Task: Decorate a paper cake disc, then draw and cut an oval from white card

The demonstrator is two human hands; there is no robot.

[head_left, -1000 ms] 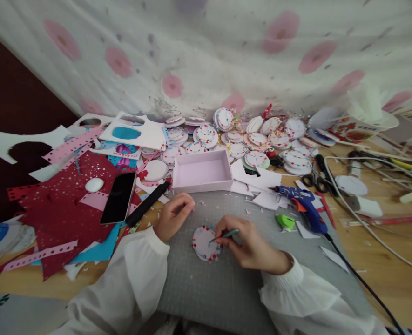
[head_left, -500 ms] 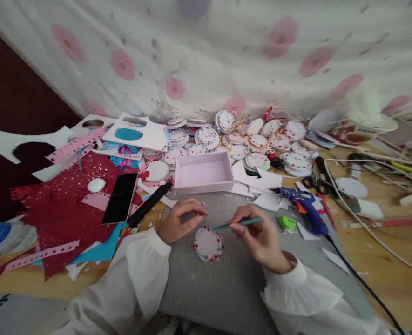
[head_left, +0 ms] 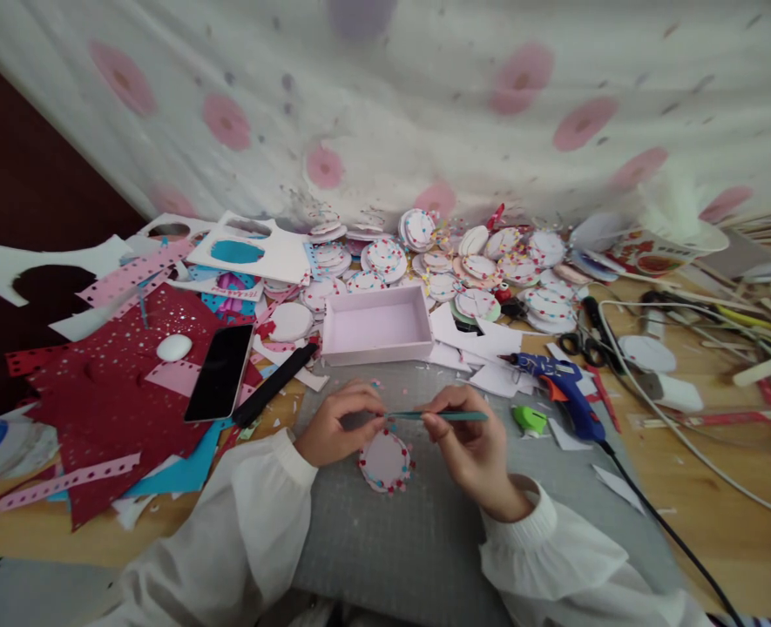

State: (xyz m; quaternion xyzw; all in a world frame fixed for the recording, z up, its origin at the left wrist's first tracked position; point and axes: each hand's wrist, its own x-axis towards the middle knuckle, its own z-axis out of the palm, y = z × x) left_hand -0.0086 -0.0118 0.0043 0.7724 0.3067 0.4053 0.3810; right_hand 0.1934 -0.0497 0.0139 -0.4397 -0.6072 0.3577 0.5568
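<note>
on the grey mat (head_left: 424,540) lies a dotted disc (head_left: 385,460); just above it, the right hand (head_left: 470,444) pinches a teal pick (head_left: 437,416), whose tip the left hand's (head_left: 336,424) fingertips close on. beyond, a pink box (head_left: 377,324).

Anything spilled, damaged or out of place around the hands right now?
Nothing damaged. Tiny paper bits lie scattered on the grey mat near the pink box. The blue glue gun lies on its side, its black cord trailing across the mat's right edge. A phone rests atop the red paper scraps.
</note>
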